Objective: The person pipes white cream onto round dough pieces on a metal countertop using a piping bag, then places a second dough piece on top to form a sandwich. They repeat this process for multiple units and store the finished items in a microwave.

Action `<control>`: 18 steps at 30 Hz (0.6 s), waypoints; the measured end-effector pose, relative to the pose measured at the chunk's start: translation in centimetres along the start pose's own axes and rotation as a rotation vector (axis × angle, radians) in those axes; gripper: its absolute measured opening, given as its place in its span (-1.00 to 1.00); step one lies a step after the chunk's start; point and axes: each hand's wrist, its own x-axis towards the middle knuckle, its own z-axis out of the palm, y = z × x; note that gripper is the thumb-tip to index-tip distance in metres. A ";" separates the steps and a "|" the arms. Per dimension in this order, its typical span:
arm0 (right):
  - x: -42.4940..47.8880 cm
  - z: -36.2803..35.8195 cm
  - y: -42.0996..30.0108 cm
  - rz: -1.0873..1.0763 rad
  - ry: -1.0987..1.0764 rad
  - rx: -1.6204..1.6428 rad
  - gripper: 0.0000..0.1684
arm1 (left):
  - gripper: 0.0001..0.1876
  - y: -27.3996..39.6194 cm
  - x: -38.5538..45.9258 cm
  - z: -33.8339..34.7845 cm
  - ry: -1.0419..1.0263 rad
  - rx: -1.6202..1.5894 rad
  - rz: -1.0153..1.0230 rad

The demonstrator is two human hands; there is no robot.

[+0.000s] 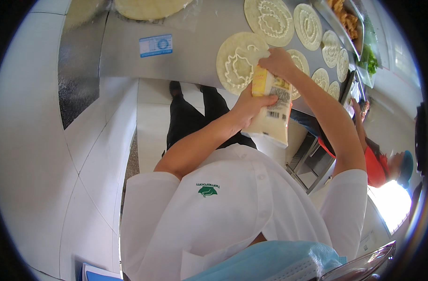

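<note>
Both hands hold a plastic pouch of creamy white sauce (266,119) bearing printed writing and a barcode. My left hand (250,107) grips its middle, while my right hand (278,63) is closed around its upper end, over the right edge of a flatbread (226,52). Wavy lines of the sauce lie on that flatbread. Just beyond it, a larger-looking flatbread (250,23) carries sauce loops, and several more sauced flatbreads, one of them here (300,21), spread to the right on the metal worktop (185,61). The pouch's tip is hidden by my right hand.
A round stack of dough sheets (150,7) in clear plastic lies at the back left, near a blue-and-white label (156,45). Metal trays hold fried food (347,21) and green lettuce (370,61) at the far right. A person in a red shirt (375,165) works farther along the worktop.
</note>
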 end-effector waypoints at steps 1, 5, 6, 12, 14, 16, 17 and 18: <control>0.3 -0.3 0.1 0.014 0.016 -0.001 -0.51 | -0.56 0.4 0.2 0.5 0.024 0.014 -0.021; -0.5 1.3 2.3 0.008 0.017 -0.059 -0.52 | -0.55 -1.8 0.6 0.0 0.005 -0.022 -0.056; -0.8 2.1 3.1 -0.014 0.007 -0.089 -0.52 | -0.52 -3.0 0.7 -0.7 -0.042 -0.072 -0.088; -2.2 1.6 3.6 -0.056 -0.044 -0.132 -0.53 | -0.50 -2.7 0.2 1.0 0.042 -0.056 -0.144; -1.2 -0.8 2.9 -0.103 -0.035 -0.177 -0.53 | -0.52 -1.9 1.6 1.6 0.016 -0.052 -0.125; -0.2 -1.5 3.9 -0.052 0.044 -0.136 -0.53 | -0.56 -1.6 3.1 2.6 0.072 0.014 -0.115; 0.3 -1.5 4.8 -0.004 0.101 -0.096 -0.53 | -0.58 -2.2 3.5 2.7 0.057 0.011 -0.142; 0.8 -1.1 6.2 -0.012 0.092 -0.149 -0.54 | -0.59 -3.1 4.2 2.6 0.043 0.006 -0.164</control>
